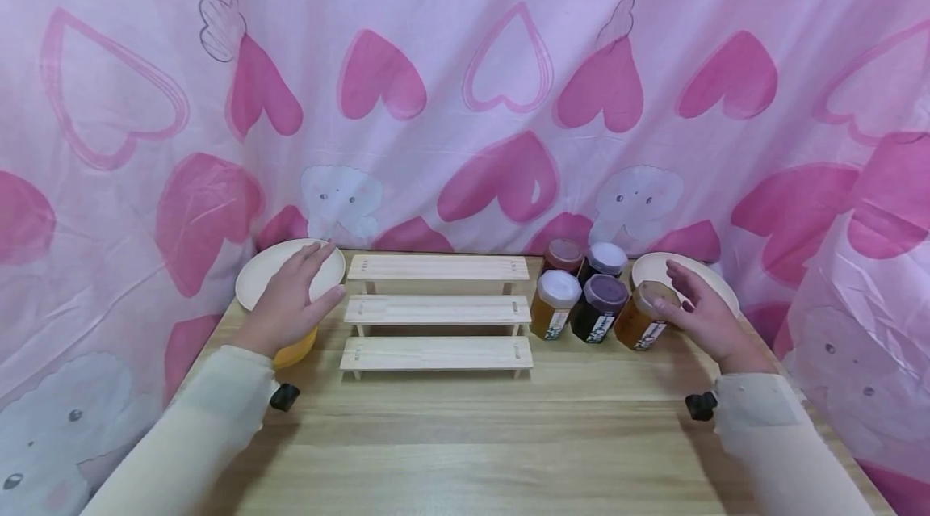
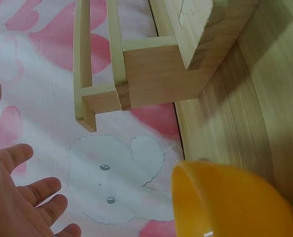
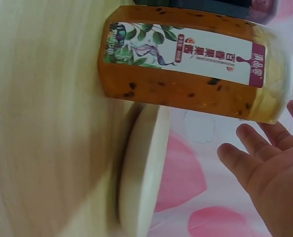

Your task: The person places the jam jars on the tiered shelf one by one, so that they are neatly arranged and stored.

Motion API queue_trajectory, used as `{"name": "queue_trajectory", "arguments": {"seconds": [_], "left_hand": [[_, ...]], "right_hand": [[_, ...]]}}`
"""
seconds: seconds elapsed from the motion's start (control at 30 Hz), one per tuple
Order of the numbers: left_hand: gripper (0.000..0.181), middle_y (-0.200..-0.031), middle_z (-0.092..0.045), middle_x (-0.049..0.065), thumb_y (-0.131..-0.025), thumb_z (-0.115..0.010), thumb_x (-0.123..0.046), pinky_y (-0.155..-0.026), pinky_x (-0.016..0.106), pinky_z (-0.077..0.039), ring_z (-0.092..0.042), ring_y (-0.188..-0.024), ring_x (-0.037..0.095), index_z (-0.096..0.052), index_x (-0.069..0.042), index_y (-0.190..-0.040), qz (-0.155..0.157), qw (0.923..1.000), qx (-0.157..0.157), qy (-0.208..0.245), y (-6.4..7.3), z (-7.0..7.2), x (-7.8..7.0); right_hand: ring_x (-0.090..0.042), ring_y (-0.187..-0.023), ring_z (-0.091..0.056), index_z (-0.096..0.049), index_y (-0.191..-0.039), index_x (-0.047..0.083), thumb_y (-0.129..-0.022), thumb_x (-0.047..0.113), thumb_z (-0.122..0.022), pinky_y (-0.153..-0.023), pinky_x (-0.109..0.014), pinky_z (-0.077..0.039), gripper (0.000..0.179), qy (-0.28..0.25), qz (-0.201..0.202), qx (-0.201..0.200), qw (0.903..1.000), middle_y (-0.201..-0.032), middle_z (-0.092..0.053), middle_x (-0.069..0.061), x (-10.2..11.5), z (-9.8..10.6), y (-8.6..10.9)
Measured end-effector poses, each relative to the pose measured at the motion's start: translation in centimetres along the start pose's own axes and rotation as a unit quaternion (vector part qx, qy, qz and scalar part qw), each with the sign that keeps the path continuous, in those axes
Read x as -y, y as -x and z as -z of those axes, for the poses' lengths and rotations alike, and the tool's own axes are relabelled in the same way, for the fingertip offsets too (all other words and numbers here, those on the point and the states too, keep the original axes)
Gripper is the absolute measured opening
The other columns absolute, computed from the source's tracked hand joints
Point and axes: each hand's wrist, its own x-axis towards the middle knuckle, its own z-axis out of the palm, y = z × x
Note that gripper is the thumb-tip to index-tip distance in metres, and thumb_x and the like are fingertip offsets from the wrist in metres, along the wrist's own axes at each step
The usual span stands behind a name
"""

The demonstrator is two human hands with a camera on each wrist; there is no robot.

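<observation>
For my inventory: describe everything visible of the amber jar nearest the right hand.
The passion-fruit jar is faceted, clear glass or plastic, with dark specks in its amber contents. Its white label has Chinese print, green leaves and a maroon end near the pale lid. Closed, it stands upright on the table, beside a dark jar. The right hand is near the lid; contact is unclear.

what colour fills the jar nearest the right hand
The jar holds amber filling with dark specks, clearest in right wrist view.
</observation>
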Motion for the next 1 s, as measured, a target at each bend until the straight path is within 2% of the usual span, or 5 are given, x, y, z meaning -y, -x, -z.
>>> {"name": "queue_trajectory", "arguments": {"seconds": [0.47,0.53,0.63,0.73,1.0], "left_hand": [[0.073,-0.169,-0.029,0.025,-0.106,-0.060,-0.038,-0.124,0.067,-0.022,-0.025,-0.156,0.046,-0.032,-0.005,-0.164,0.031,0.9964,0.004,0.079,-1.0,-1.7,0.4],[0.073,-0.169,-0.028,0.024,-0.106,-0.060,-0.038,-0.124,0.067,-0.021,-0.025,-0.156,0.045,-0.032,-0.005,-0.165,0.035,0.9950,0.002,0.094,-1.3,-1.9,0.4],[0.070,-0.169,-0.029,0.023,-0.106,-0.060,-0.036,-0.125,0.066,-0.021,-0.025,-0.157,0.044,-0.034,-0.006,-0.164,0.041,0.9929,0.000,0.111,-1.7,-2.3,0.3],[0.066,-0.169,-0.031,0.021,-0.107,-0.059,-0.035,-0.125,0.066,-0.021,-0.025,-0.157,0.043,-0.036,-0.009,-0.164,0.048,0.9907,-0.004,0.127,-2.0,-2.7,0.2],[0.057,-0.165,-0.037,0.022,-0.110,-0.056,-0.030,-0.124,0.064,-0.025,-0.030,-0.155,0.041,-0.042,-0.006,-0.160,0.057,0.9811,-0.015,0.184,-2.9,-3.9,-0.2]], "right_hand": [[-0.059,-0.155,-0.014,-0.017,-0.168,0.006,-0.102,0.027,-0.071,-0.121,-0.069,-0.021,0.088,-0.029,-0.046,0.005,0.9985,-0.170,-0.020,-0.031,-2.1,-0.7,0.1],[-0.056,-0.155,-0.016,-0.018,-0.168,0.006,-0.102,0.026,-0.070,-0.127,-0.047,-0.027,0.087,-0.030,-0.042,0.003,0.9987,-0.170,-0.021,-0.030,-2.4,-0.8,0.2],[-0.052,-0.154,-0.022,-0.020,-0.168,0.005,-0.103,0.025,-0.070,-0.112,-0.012,-0.035,0.084,-0.038,-0.039,0.002,0.9985,-0.169,-0.024,-0.030,-2.6,-0.8,0.2],[-0.046,-0.151,-0.027,-0.022,-0.167,0.005,-0.103,0.025,-0.069,-0.094,-0.001,-0.038,0.082,-0.047,-0.039,0.002,0.9981,-0.167,-0.026,-0.030,-2.8,-1.0,0.3],[0.004,-0.125,-0.046,-0.025,-0.166,0.004,-0.104,0.021,-0.069,-0.094,-0.004,-0.042,0.079,-0.075,-0.030,0.004,0.9967,-0.155,-0.042,-0.016,-3.5,-1.2,0.3]]}}
